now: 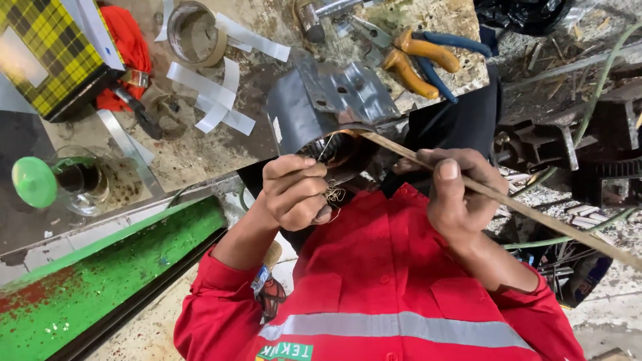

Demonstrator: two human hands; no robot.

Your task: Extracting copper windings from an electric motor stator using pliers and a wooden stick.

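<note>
Head view: left hand pinches copper wire at the motor on the surface's near edge; right hand grips a stick. Winding work; next calls for steady prying.

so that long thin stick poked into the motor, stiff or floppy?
Probably stiff: the stick runs straight past the right hand with no visible sag. Likely light, being thin and pinched by one hand. It may snap if levered against the motor housing.
</note>
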